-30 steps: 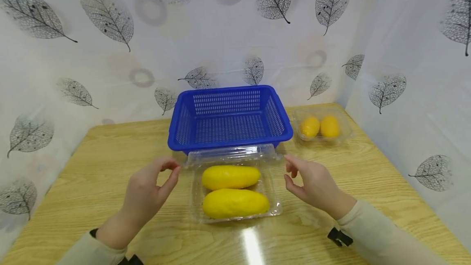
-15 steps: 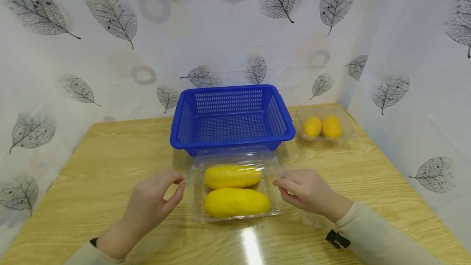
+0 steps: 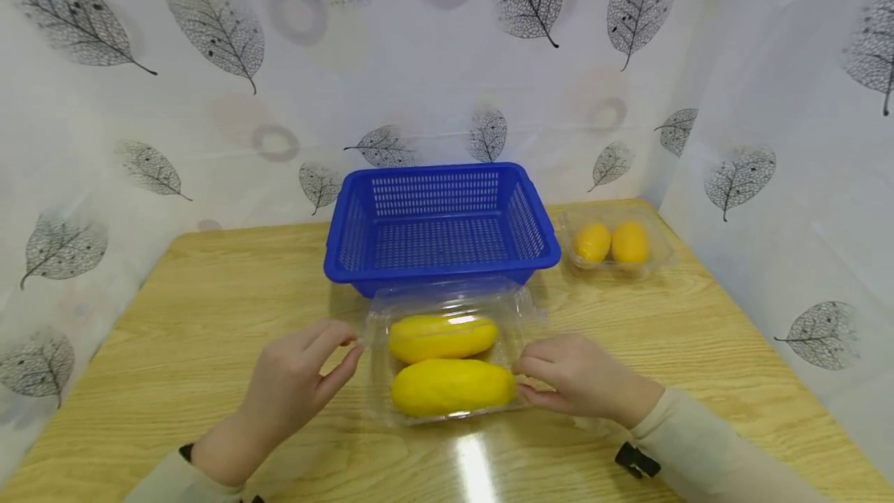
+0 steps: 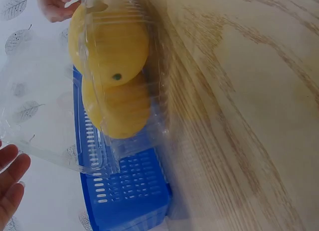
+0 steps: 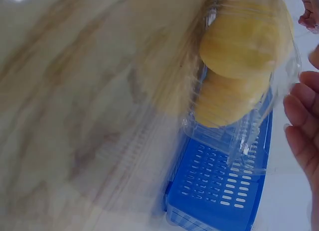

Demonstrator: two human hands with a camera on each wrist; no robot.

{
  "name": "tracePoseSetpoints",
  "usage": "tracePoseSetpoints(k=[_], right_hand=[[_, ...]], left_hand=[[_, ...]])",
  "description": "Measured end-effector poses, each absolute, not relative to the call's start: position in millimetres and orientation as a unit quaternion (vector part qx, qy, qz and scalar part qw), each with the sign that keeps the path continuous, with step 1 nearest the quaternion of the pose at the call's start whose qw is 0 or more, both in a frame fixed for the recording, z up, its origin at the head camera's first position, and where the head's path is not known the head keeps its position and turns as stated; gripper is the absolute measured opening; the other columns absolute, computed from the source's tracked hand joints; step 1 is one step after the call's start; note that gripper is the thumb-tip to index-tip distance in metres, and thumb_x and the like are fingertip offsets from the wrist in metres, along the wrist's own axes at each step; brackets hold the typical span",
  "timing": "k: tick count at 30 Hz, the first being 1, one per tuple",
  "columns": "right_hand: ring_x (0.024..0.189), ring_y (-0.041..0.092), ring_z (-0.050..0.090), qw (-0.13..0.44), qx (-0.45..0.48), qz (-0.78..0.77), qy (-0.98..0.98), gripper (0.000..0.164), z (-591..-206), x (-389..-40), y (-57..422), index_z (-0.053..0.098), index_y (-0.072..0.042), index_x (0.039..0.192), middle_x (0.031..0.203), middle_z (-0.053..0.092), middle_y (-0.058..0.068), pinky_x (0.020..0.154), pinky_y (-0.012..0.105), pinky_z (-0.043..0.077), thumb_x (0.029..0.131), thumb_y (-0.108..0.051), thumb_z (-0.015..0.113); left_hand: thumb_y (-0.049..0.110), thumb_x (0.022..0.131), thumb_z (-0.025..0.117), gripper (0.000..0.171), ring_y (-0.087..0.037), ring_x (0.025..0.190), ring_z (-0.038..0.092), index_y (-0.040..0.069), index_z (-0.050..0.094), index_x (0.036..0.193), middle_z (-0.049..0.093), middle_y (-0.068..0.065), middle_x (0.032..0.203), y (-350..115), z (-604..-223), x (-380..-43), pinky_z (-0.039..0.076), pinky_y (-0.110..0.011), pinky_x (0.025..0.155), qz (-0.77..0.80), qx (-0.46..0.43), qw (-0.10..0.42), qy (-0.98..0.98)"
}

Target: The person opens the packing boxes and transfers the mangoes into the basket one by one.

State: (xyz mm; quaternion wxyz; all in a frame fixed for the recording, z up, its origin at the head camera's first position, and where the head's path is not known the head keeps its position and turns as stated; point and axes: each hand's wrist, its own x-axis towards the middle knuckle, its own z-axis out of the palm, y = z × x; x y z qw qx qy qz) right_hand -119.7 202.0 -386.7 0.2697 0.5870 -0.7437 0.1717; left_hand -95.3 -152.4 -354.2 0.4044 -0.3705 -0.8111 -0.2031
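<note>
A clear hinged plastic container [image 3: 380, 410] stands on the table with two long yellow melon-like fruits [image 3: 452, 387] side by side in it. Its transparent lid [image 3: 447, 295] slopes over the rear fruit. My left hand [image 3: 296, 371] has its thumb and forefinger at the lid's left edge, pinching it. On the other side, my right hand [image 3: 580, 377] pinches near the lid's right edge with bent fingers. The left wrist view shows left fingertips [image 4: 15, 166] close by the clear lid edge. In the right wrist view, right fingertips [image 5: 294, 104] lie right at the lid's rim.
A blue slotted basket [image 3: 440, 270] with nothing in it stands directly behind the container. At the back right of the wooden table [image 3: 230, 293], another clear container [image 3: 653, 223] holds two orange-yellow fruits [image 3: 630, 242]. A leaf-patterned curtain [image 3: 433, 60] surrounds the table.
The lid has swung forward and down from near upright, now covering the rear fruit. Both hands have moved inward, the right one also lower and nearer.
</note>
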Motion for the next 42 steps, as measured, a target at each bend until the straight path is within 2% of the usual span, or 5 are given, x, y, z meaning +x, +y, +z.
tracePoseSetpoints(k=[5,11,23,36,42], right_hand=[[0.068,0.005,0.054,0.210,0.554,0.148,-0.792,0.015,-393,-119,206,0.063,-0.013,0.088,0.083,0.059,-0.005,0.063,0.016,0.049,0.082,-0.026,0.069],[0.061,0.005,0.051,0.179,0.454,0.115,-0.865,0.022,-396,-119,214,0.063,-0.010,0.094,0.085,0.055,-0.003,0.052,0.020,0.047,0.084,-0.030,0.067],[0.051,-0.003,0.035,0.085,0.402,0.131,-0.902,0.023,-391,-118,218,0.061,-0.008,0.106,0.065,0.046,-0.016,0.047,0.016,0.036,0.088,-0.022,0.063],[0.056,-0.003,0.041,0.043,0.387,0.172,-0.905,0.021,-388,-122,219,0.061,-0.007,0.108,0.073,0.055,-0.013,0.051,0.018,0.041,0.090,-0.016,0.060],[0.061,-0.001,0.046,0.066,0.390,0.174,-0.902,0.019,-391,-128,217,0.061,-0.008,0.108,0.076,0.058,-0.010,0.054,0.019,0.043,0.089,-0.013,0.061]], left_hand=[[0.027,0.094,0.048,0.028,-0.012,0.057,0.058,0.007,0.063,0.082,0.062,0.001,0.076,-149,-349,-93,0.047,-0.027,0.046,-0.204,-0.386,0.414,-0.799],[0.024,0.094,0.048,0.028,-0.014,0.057,0.058,0.006,0.062,0.079,0.061,0.000,0.075,-146,-343,-90,0.048,-0.029,0.047,-0.203,-0.411,0.429,-0.778],[0.022,0.095,0.049,0.030,-0.016,0.056,0.058,0.005,0.064,0.076,0.062,-0.002,0.072,-141,-328,-73,0.050,-0.029,0.048,-0.200,-0.437,0.441,-0.758],[0.024,0.094,0.050,0.032,-0.016,0.053,0.056,0.004,0.063,0.073,0.061,-0.002,0.069,-145,-318,-61,0.048,-0.027,0.046,-0.201,-0.430,0.461,-0.750],[0.022,0.093,0.052,0.031,-0.016,0.055,0.056,0.003,0.063,0.072,0.062,-0.003,0.069,-148,-316,-58,0.048,-0.026,0.047,-0.211,-0.433,0.479,-0.734]])
